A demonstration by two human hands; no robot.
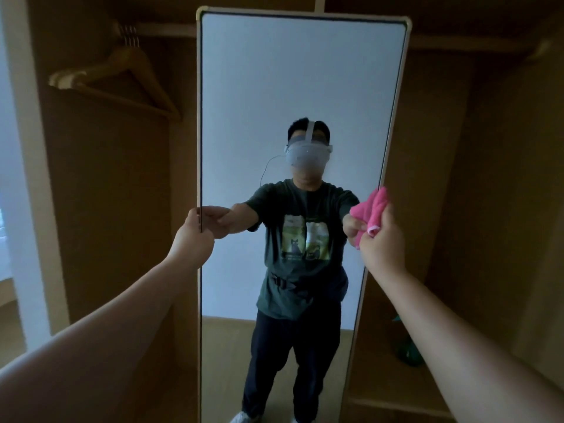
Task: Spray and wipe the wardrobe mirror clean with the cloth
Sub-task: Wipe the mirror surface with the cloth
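Both forearms enter from the lower corners of the frame and reach toward the centre. The left hand [195,236], at centre left, has its fingers curled round the left edge of the mirror [302,87] at about mid-height, gripping it. The right hand [381,239], at centre right, has its fingers closed on a bunched pink cloth [370,210]. The cloth meets its own reflection just inside the mirror's right edge, so it appears to touch the glass there. The mirror's long axis runs vertically, with its top tilted slightly to the right. From the cloth, nearly all of the glass lies to the left, above and below, so the wipe is judged to call for strokes toward the left, made by the right hand while the left steadies the panel. Behind the mirror is the brown wardrobe [457,178], with wooden hangers [116,77] at upper left. A dark green object [407,346] at lower right is too dim to identify.
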